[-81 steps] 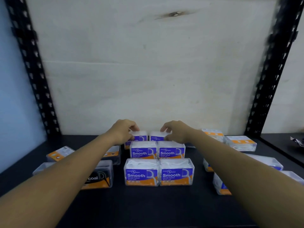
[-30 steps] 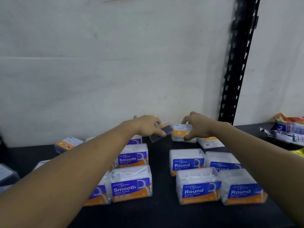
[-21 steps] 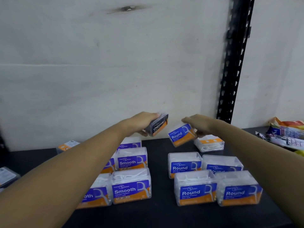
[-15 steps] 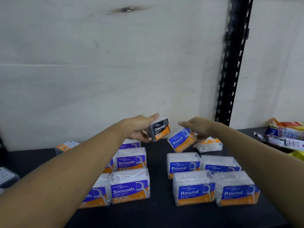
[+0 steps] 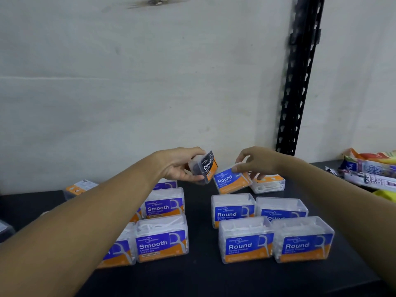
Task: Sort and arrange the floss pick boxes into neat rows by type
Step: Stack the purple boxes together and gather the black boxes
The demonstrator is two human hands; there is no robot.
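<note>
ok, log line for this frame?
left hand: holds Charcoal box | right hand: grips tilted Round box | shelf: Smooth rows, Round rows

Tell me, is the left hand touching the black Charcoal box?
Touching. The head view shows the left hand gripping the Charcoal box from above and below.

Pale wall [image 5: 150,93] — black slotted upright [image 5: 297,82] — above a dark shelf [image 5: 203,279].

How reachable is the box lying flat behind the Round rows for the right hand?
Probably not yet: the right hand grips a Round box; the flat box itself lies uncovered beside it.
</note>
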